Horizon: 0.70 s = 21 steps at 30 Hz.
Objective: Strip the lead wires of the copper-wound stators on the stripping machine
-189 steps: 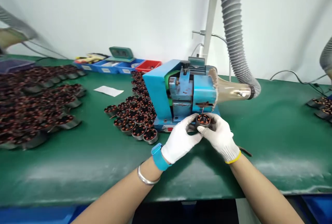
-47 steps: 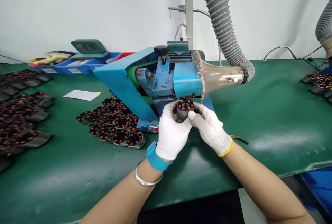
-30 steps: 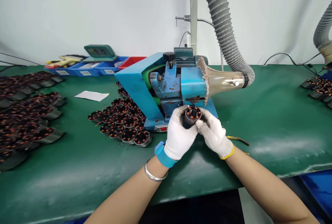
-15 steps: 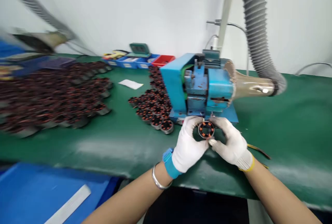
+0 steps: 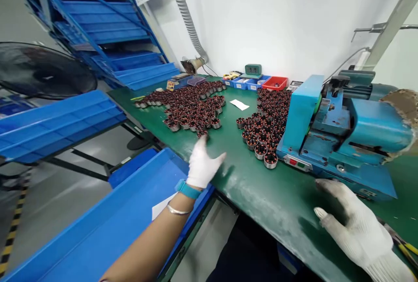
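My left hand point(image 5: 204, 163), in a white glove with a teal band at the wrist, reaches to the near edge of the left group of wound metal rings point(image 5: 192, 114). Its fingertips are at one dark ring point(image 5: 202, 133), with the thumb spread away to the right; no grip on the ring shows. My right hand point(image 5: 354, 223), also gloved in white, hovers over the green table point(image 5: 257, 190) in front of the blue machine point(image 5: 346, 129). Its thumb and fingers are apart with nothing between them. A second group of rings point(image 5: 267, 125) stands just left of the machine.
Pliers point(image 5: 403, 240) lie beside my right hand. Small blue bins point(image 5: 240, 84), a red bin point(image 5: 274, 83) and a green clock point(image 5: 253, 69) stand at the back. A large blue tray point(image 5: 107, 229) is below the table's left edge, with a fan point(image 5: 45, 73) farther left.
The view has swung left. The ring that was between both hands is no longer there. My left hand has moved left to the ring group, and my right hand has opened near the machine.
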Motion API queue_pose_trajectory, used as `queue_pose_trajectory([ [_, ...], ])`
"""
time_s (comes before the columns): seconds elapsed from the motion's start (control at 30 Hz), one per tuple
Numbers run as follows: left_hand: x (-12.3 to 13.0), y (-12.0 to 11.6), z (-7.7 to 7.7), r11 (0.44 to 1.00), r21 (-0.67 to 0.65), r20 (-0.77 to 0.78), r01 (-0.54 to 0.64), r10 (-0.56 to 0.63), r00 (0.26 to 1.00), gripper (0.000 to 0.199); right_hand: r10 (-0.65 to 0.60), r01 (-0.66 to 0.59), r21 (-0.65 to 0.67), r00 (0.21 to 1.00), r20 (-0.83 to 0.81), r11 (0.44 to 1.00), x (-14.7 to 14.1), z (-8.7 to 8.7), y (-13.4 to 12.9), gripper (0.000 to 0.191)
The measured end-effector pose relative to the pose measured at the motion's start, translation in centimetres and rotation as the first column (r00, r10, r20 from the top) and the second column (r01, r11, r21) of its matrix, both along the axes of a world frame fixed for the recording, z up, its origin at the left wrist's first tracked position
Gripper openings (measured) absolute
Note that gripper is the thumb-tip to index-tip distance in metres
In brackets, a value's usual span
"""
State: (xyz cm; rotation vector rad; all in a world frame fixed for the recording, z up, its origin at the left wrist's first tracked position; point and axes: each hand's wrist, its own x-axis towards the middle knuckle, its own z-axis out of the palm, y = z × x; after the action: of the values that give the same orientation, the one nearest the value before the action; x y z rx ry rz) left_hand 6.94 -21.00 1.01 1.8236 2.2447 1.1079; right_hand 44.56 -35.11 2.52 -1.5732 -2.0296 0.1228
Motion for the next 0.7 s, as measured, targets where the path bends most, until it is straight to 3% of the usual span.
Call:
queue_pose_trajectory([
  [0.1,2.3,4.0,0.2,0.952,-0.179,0.204,0.248,-0.211,0.956,0.089,-0.055,0.053,-0.089,0.998,-0.015,0.995,0.1,-0.4,0.3,0.043],
  [0.27,4.9,12.7,0.7,0.938,-0.174,0.284,0.301,-0.245,0.927,0.087,-0.102,0.090,-0.164,0.993,-0.066,0.982,0.1,-0.7,0.5,0.043],
  [0.37,5.5,14.8,0.7,0.942,-0.147,0.320,0.302,-0.244,0.916,0.065,-0.102,0.090,-0.181,0.993,-0.060,0.979,0.6,-0.9,0.6,0.042],
  [0.43,5.5,14.6,0.7,0.955,-0.131,0.350,0.267,-0.208,0.913,0.053,-0.097,0.086,-0.166,0.994,-0.058,0.982,1.0,-1.0,0.7,0.042],
  [0.53,5.1,12.7,1.4,0.981,-0.074,0.415,0.179,-0.133,0.900,0.056,-0.091,0.086,-0.131,0.995,-0.033,0.988,1.2,-1.2,0.8,0.042],
  [0.63,5.6,8.3,3.1,0.991,0.036,0.479,0.129,-0.131,0.868,0.055,-0.045,0.043,-0.125,0.999,-0.017,0.991,0.5,-0.9,0.2,0.040],
  [0.7,7.2,3.8,4.1,0.977,0.108,0.503,0.183,-0.212,0.838,0.051,-0.028,0.020,-0.124,0.997,-0.068,0.992,-0.3,-0.6,-0.5,0.045],
])
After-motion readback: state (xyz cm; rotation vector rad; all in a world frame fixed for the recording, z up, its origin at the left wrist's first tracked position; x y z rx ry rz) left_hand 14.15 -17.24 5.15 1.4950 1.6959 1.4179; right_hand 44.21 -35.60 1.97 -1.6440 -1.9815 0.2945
